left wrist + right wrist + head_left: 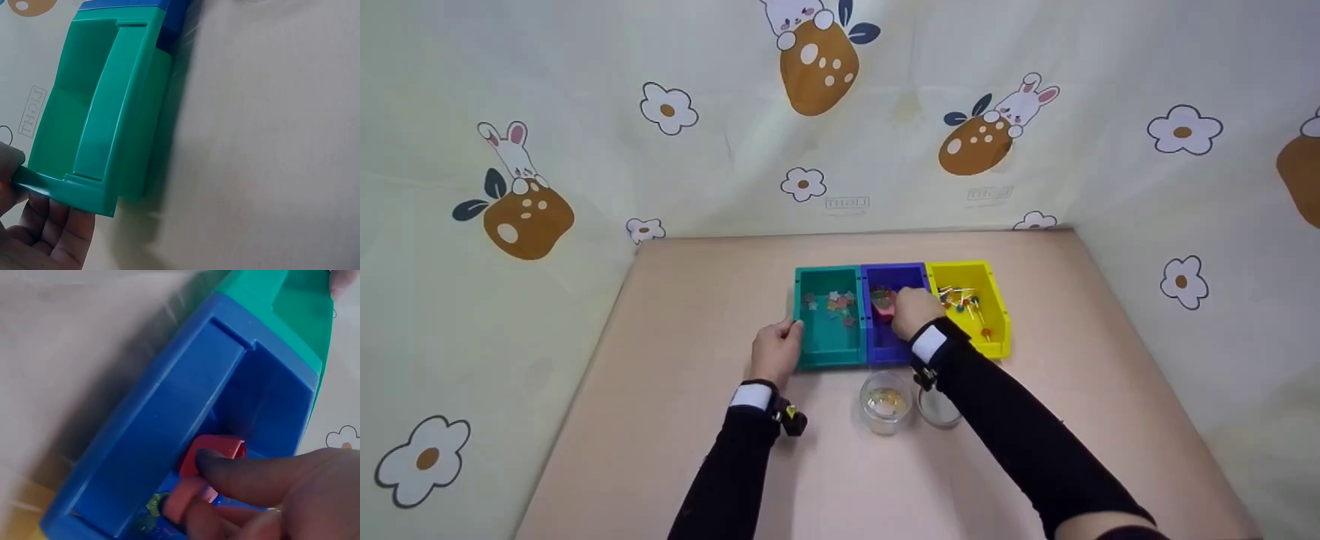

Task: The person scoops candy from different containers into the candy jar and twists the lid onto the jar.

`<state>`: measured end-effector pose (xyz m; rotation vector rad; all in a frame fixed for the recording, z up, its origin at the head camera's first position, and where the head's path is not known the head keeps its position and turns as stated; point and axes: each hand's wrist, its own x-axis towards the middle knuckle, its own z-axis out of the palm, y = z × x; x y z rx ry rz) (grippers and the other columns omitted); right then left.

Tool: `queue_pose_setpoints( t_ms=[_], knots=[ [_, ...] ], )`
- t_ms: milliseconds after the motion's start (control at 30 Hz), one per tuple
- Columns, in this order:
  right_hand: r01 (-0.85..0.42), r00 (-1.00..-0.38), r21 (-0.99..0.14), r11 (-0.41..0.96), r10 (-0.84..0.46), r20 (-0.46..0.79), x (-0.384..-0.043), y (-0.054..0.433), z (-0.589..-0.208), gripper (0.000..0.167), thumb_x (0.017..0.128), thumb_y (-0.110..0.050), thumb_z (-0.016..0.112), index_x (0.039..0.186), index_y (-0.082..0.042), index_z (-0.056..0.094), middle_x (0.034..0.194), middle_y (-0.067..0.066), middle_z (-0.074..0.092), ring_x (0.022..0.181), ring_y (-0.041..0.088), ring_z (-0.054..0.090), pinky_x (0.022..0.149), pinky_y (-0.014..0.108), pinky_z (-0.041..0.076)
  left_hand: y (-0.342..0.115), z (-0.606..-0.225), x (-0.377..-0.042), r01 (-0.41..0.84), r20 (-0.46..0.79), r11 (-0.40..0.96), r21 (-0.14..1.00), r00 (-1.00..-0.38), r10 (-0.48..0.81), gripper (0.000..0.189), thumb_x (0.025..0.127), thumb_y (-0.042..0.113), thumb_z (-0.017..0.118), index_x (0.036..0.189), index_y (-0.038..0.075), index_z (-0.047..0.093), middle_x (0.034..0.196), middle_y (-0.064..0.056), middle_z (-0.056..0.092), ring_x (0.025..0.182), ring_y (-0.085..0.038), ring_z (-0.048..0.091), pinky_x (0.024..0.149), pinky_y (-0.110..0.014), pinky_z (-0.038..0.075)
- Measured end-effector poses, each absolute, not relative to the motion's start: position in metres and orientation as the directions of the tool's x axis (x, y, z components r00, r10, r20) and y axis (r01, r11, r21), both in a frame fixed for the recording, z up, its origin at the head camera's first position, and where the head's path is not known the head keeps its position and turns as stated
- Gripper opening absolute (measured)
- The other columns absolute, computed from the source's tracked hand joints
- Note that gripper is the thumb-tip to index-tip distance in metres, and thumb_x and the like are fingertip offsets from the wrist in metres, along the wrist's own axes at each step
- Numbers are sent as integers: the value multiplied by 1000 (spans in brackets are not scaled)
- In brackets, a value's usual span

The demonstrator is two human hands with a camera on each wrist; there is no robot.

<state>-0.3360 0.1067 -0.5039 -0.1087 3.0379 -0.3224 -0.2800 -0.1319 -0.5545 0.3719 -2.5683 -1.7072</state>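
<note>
My left hand [776, 354] grips the left rim of the green bin [829, 346], thumb on top and fingers curled beneath in the left wrist view. Small pastel star-shaped pieces [840, 301] lie in that bin. My right hand [916, 309] reaches down into the blue bin [169, 405] in the middle. Between its thumb and fingers it pinches a small red scoop [211, 449], low in the bin. Some small greenish clear pieces [154, 503] show beside the fingers at the bin's bottom. The hand covers part of the scoop.
Right of the blue bin, a joined yellow bin [996, 315] holds several colourful-headed pins [960, 300]. In front of the bins stands a clear round jar [885, 426] with small yellowish pieces inside. A round clear lid [939, 411] lies beside it, under the right forearm.
</note>
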Motion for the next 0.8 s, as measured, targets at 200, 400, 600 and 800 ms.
queue_pose_setpoints(
  t_ms=[200,400,600,800],
  knots=[
    [-55,-989,-106,993,-69,-134,-337,100,-504,24,103,-15,68,114,3,79,114,23,81,103,40,79,87,55,68,-132,-554,-281,-183,-112,365,913,-972,-209,39,114,22,59,149,6,64,155,-18,64,143,-33,60,119,-51,51],
    [-125,-992,-68,990,-127,-23,-334,100,-511,21,102,-12,70,107,6,79,105,24,81,97,40,80,85,53,68,-134,-550,-282,-181,-103,380,907,-971,-217,38,114,22,59,148,6,66,151,-19,67,136,-31,63,117,-50,52],
    [-142,-990,-99,985,-139,31,-332,100,-517,18,100,-8,72,104,7,80,101,25,82,92,42,81,83,54,68,-133,-550,-281,-192,-123,361,913,-971,-205,39,114,22,58,149,7,65,153,-18,65,140,-29,61,120,-50,51],
    [-150,-986,-99,984,-141,92,-327,102,-522,16,98,-6,73,100,9,79,97,26,81,89,43,81,81,54,68,-132,-552,-281,-187,-119,357,915,-972,-204,39,114,23,59,149,6,65,152,-18,67,136,-30,62,116,-49,52]
  ],
)
